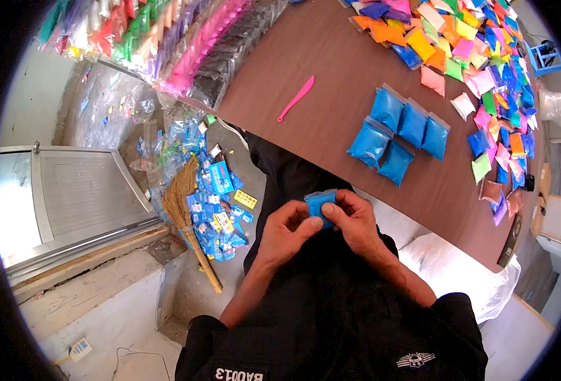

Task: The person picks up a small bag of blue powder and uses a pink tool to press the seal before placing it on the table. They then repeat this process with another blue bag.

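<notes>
We hold a small blue packet [320, 204] in front of our body, off the table, pinched between both hands; our left hand [288, 230] grips its left side with thumb and fingers closed on it, and our right hand [355, 219] grips its right side the same way, thumbs meeting over the packet; below them we see our dark sleeves and dark clothing.

To our left, down on the floor, a straw broom [185, 213] lies beside a scatter of blue wrappers [214, 200]; a yellow card [245, 199] lies at the edge of that scatter.

Past our hands the brown table [331, 82] begins; near its nearer edge five blue packets [400, 132] lie touching in a loose cluster, three in a far row and two closer to us; just beyond them, towards the middle of the table, a pink plastic tool [297, 98] lies alone, well apart from the cluster.

Along the right edge and the far right corner a wide spread of small packets in many colours [483, 70] covers the table; at the far left corner, stacks of packets [166, 38] in red, green, purple, pink and black are bundled in clear bags, overhanging the table's edge.
</notes>
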### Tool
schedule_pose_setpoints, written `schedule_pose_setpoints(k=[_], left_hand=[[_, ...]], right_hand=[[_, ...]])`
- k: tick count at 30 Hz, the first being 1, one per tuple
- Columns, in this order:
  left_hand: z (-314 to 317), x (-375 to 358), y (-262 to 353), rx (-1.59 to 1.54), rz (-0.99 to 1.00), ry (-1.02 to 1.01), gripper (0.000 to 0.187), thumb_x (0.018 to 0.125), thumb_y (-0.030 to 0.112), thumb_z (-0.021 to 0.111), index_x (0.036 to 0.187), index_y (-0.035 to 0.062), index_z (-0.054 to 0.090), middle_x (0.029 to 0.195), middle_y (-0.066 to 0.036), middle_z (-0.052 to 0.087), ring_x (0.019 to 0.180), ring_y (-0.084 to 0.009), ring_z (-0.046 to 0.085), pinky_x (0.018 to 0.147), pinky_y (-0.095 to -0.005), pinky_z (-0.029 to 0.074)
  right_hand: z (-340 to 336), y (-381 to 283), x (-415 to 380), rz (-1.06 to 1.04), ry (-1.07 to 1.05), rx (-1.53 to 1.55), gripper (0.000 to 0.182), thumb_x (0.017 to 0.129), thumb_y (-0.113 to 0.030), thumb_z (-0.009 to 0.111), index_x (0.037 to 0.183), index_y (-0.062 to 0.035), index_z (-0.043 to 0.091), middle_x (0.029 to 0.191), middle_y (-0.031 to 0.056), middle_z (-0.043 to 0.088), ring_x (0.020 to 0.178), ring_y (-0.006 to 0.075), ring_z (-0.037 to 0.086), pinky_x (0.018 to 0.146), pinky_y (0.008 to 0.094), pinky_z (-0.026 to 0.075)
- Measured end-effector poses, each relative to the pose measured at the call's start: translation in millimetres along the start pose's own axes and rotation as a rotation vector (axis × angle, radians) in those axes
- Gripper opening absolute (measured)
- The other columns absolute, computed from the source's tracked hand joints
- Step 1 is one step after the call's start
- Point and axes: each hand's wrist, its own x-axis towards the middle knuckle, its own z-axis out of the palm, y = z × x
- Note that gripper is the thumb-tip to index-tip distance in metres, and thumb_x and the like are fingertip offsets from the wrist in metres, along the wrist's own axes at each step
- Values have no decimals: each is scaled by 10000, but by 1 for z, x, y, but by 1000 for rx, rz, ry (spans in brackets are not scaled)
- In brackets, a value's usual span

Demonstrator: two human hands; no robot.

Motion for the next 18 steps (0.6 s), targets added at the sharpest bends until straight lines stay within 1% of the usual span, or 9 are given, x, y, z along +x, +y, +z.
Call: schedule_pose_setpoints(k=[2,6,8,11,12,14,15,17,18], left_hand=[[-5,3,-1,80,23,71,196,967,203,703,889,34,639,747,15,609,715,-56,546,620,-232,434],[-9,3,-7,140,94,59,208,983,208,680,878,36,629,724,25,573,687,-51,506,595,-237,407],[-10,3,-6,256,159,83,213,990,206,675,872,37,620,718,25,558,685,-49,489,586,-240,390],[-11,2,-4,289,130,90,202,985,207,682,899,29,641,744,20,590,702,-50,514,614,-232,419],[-9,1,-3,289,130,89,202,985,207,682,899,29,641,744,20,590,702,-50,514,614,-232,419],[-4,1,-1,134,78,124,186,976,199,694,945,17,670,789,12,630,734,-53,550,657,-229,457],[-5,1,-2,134,77,124,186,976,199,694,945,17,670,789,12,630,734,-53,550,657,-229,457],[-7,2,-4,52,38,124,194,966,200,710,984,8,687,828,3,660,763,-57,575,691,-232,483],[-8,3,-4,51,38,126,194,966,200,710,984,8,687,828,3,660,763,-57,575,691,-232,483]], right_hand=[[2,7,2,-72,12,0,303,967,-228,709,1156,4,663,947,8,670,814,79,590,704,255,498],[3,-2,-1,-41,-14,-57,307,965,-235,712,1151,3,662,939,3,663,817,72,584,697,249,491],[5,-1,-1,-62,-4,-60,294,970,-229,701,1145,3,662,931,0,658,817,66,579,691,245,487],[3,-4,0,-18,-23,-63,274,976,-208,684,1147,5,663,932,2,661,820,69,581,701,248,490],[3,-4,0,-18,-23,-63,274,976,-208,684,1147,5,663,932,2,661,820,69,581,701,248,490],[2,-1,1,-51,-25,-42,267,981,-195,676,1155,7,664,933,3,664,816,69,580,699,247,488],[1,1,2,-51,-24,-42,267,981,-195,676,1155,7,664,933,3,664,816,69,580,699,247,488],[-1,6,2,-102,-65,-167,263,983,-191,677,1159,4,668,946,4,670,829,71,587,716,248,495],[-1,6,2,-101,-67,-168,263,983,-191,677,1159,4,668,946,4,670,829,71,587,716,248,495]])
